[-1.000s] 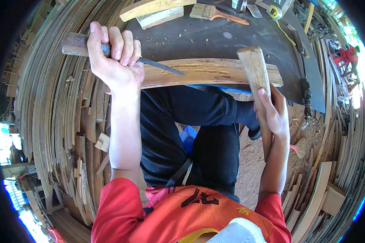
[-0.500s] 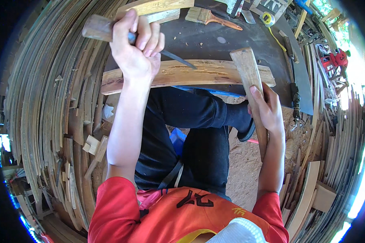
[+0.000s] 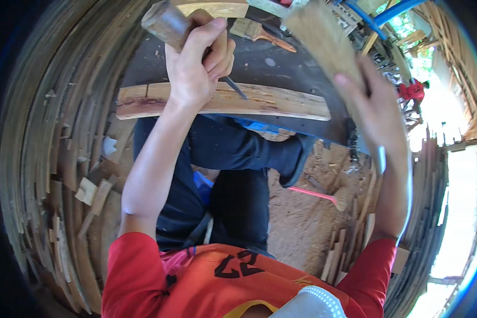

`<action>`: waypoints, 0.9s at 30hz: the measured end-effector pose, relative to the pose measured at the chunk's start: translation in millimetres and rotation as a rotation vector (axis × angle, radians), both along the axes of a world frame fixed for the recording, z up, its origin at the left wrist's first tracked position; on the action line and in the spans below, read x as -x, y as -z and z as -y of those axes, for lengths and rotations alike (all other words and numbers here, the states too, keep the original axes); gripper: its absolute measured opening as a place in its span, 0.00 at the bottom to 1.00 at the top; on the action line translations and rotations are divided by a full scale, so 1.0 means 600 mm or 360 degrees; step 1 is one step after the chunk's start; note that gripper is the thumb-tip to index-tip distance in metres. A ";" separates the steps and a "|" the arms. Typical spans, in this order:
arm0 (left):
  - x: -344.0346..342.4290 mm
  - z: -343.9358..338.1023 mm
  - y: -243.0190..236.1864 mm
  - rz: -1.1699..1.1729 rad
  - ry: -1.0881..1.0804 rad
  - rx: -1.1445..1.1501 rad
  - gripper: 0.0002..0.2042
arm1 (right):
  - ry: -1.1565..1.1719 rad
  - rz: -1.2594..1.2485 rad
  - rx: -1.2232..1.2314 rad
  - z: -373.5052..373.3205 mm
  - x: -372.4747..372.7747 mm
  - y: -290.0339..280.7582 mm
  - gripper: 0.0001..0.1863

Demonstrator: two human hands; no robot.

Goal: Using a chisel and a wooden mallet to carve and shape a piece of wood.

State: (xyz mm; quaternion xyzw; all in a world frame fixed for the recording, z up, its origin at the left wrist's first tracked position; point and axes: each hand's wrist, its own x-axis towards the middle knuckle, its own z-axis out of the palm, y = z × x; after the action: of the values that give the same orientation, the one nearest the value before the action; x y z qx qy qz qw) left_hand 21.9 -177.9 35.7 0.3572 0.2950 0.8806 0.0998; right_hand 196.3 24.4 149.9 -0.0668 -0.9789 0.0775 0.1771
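Observation:
My left hand [image 3: 196,66] is closed round the wooden handle of a chisel [image 3: 164,24], its dark blade slanting down with the tip on or just over a pale, rough-streaked board [image 3: 286,104]. The board lies crosswise along the near part of a dark worktop [image 3: 270,74], above my legs. My right hand [image 3: 373,103] grips a flat wooden mallet [image 3: 318,40] raised at upper right, blurred by motion, to the right of the chisel and apart from it.
A paintbrush [image 3: 273,41] and wood pieces [image 3: 214,8] lie at the back of the worktop. Stacked slats [image 3: 42,164] line both sides. A pink-handled brush [image 3: 312,193] lies on the dirt floor. A red tool [image 3: 411,91] and blue bars [image 3: 395,10] are at upper right.
Both hands have moved: the left shifted rightward with the chisel, the right lifted the mallet up and outward to the right. The whole view has also shifted.

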 end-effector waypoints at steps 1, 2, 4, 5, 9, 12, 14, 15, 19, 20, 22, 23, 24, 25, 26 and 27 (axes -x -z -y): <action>-0.006 -0.002 0.000 0.0016 -0.0046 -0.0014 0.13 | -0.0065 -0.0079 -0.0011 0.021 0.023 -0.042 0.32; -0.014 -0.009 -0.004 0.0027 -0.0068 -0.0028 0.12 | -0.0203 -0.0215 -0.0212 0.012 0.042 -0.076 0.33; -0.021 -0.008 -0.008 0.0109 -0.0148 -0.0005 0.11 | -0.0416 0.0132 -0.0169 0.056 0.076 -0.170 0.34; -0.010 -0.019 0.003 0.0084 0.0094 -0.0248 0.07 | -0.0426 0.0264 -0.0296 0.080 0.078 -0.212 0.34; -0.009 -0.006 0.012 0.0034 0.0056 -0.0213 0.08 | -0.0655 0.0704 -0.0766 0.170 0.138 -0.286 0.32; -0.009 -0.011 0.005 0.0078 0.0113 -0.0173 0.08 | -0.0677 0.0892 -0.0982 0.217 0.159 -0.307 0.31; -0.016 -0.008 -0.004 0.0158 0.0056 -0.0076 0.14 | -0.0682 0.0971 -0.1065 0.233 0.164 -0.311 0.30; -0.018 -0.010 -0.002 0.0175 0.0089 -0.0107 0.14 | -0.0668 0.0990 -0.1091 0.239 0.163 -0.311 0.29; -0.011 -0.009 0.020 0.0195 0.0066 -0.0228 0.15 | -0.0680 0.1019 -0.1165 0.261 0.165 -0.310 0.28; -0.005 -0.007 0.032 0.0164 0.0036 -0.0255 0.15 | -0.0670 0.1013 -0.1172 0.263 0.163 -0.310 0.28; 0.002 0.005 0.042 0.0185 0.0047 -0.0255 0.17 | -0.0663 0.1016 -0.1195 0.272 0.166 -0.310 0.27; 0.002 0.003 0.045 0.0202 0.0078 -0.0259 0.17 | -0.0652 0.1014 -0.1202 0.278 0.167 -0.311 0.27; 0.001 -0.001 0.050 0.0219 0.0105 -0.0262 0.17 | -0.0645 0.1017 -0.1213 0.279 0.166 -0.309 0.27; 0.001 -0.003 0.053 0.0236 0.0127 -0.0265 0.17 | -0.0646 0.1017 -0.1218 0.283 0.162 -0.308 0.27; -0.002 -0.005 0.052 0.0262 0.0183 -0.0266 0.17 | -0.0637 0.1022 -0.1218 0.282 0.158 -0.306 0.26; -0.002 -0.004 0.052 0.0252 0.0177 -0.0266 0.17 | -0.0632 0.1027 -0.1224 0.285 0.157 -0.303 0.26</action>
State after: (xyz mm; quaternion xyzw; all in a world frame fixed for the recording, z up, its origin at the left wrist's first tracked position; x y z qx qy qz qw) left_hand 23.3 -175.3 4.7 0.3094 0.1914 0.9207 0.1413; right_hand 102.3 -146.3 331.9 0.1687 -0.9351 -0.2790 -0.1390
